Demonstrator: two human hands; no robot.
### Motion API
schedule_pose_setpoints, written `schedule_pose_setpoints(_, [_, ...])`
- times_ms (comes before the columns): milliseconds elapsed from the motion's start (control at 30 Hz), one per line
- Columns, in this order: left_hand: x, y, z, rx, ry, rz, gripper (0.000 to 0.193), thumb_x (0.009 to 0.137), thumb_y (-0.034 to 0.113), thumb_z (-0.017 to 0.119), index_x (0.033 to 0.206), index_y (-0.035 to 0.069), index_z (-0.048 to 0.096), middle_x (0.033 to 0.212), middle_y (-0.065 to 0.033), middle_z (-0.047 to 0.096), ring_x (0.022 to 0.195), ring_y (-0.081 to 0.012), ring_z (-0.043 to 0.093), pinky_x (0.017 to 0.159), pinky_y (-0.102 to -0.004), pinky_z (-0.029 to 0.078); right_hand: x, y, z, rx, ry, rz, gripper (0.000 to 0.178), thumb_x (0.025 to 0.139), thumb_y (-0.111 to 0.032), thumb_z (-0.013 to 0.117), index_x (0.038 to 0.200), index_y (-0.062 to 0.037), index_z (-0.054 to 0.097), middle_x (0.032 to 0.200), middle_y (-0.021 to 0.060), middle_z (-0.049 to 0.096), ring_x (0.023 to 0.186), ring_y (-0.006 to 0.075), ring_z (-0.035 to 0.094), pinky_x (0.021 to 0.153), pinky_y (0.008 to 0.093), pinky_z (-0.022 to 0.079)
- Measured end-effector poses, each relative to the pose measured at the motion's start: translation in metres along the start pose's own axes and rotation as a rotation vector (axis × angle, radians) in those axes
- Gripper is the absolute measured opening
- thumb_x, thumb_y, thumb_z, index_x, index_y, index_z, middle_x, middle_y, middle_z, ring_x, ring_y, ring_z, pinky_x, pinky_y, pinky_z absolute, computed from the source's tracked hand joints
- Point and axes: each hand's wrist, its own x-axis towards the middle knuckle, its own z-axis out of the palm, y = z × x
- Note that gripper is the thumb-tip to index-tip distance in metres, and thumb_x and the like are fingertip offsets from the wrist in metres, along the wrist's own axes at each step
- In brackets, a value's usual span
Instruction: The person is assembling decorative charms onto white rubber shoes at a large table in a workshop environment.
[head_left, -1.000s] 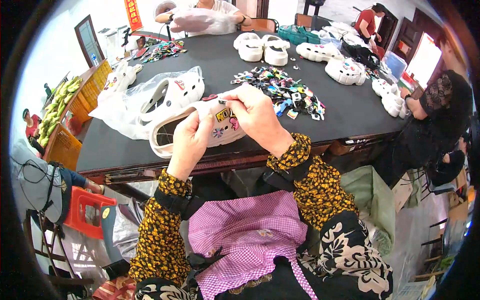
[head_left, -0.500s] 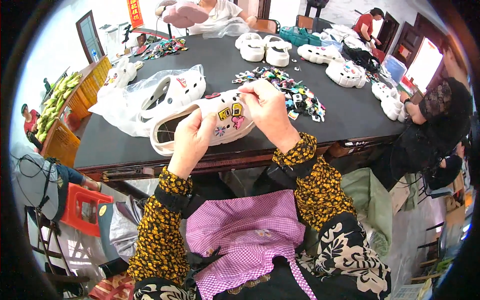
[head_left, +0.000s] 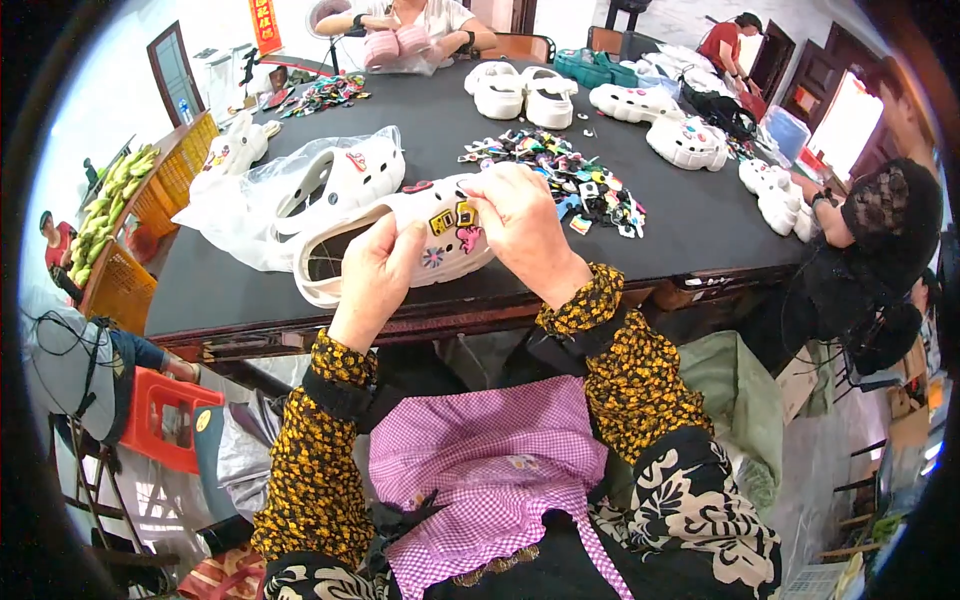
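Observation:
A white clog (head_left: 465, 265) with holes in its upper lies at the near edge of the dark table, its toe pointing right. Yellow, pink, red and blue shoe charms sit on its upper. My left hand (head_left: 376, 278) grips the clog's side by the heel opening, thumb on top. Fingers of my right hand (head_left: 525, 228) are pinched together over the toe, next to the yellow charms; whatever is between them is hidden. Just behind lies another white clog (head_left: 378, 162), partly in a clear plastic bag (head_left: 235, 225). Beyond my right hand spreads a pile of loose charms (head_left: 560, 168).
Farther back on the table (head_left: 420, 110) stand a pair of white clogs (head_left: 548, 97) and more decorated ones (head_left: 688, 143). A second charm pile (head_left: 325, 93) lies far left. Across the table a person handles pink footwear (head_left: 395, 45); another person in black (head_left: 880, 220) sits at right.
My right hand has shifted slightly left over the clog's toe, its fingers more closed. The person across has brought the pink footwear down nearer the table, now with both hands on it.

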Motion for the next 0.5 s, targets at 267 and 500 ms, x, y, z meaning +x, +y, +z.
schedule_pose_setpoints(267, [0.000,-0.003,0.003,-0.011,-0.009,-0.010,0.023,0.090,0.019,0.055,0.101,0.000,0.062,0.077,-0.0049,0.064,0.070,-0.0076,0.056,0.065,-0.0248,0.046,0.002,0.000,-0.010,-0.055,-0.119,-0.056,0.015,0.077,-0.008,0.063,0.092,-0.0062,0.065,0.093,0.0091,0.060,0.092,0.0274,0.055,0.083,0.0387,0.041])
schedule_pose_setpoints(500, [-0.003,-0.002,0.002,-0.076,-0.030,0.026,0.023,0.090,0.017,0.056,0.103,-0.001,0.062,0.076,-0.0009,0.062,0.070,-0.0060,0.053,0.065,-0.0232,0.045,0.004,-0.004,-0.018,-0.125,-0.292,-0.122,0.018,0.077,-0.009,0.056,0.093,-0.0070,0.063,0.093,0.0069,0.057,0.095,0.0247,0.053,0.082,0.0383,0.039])
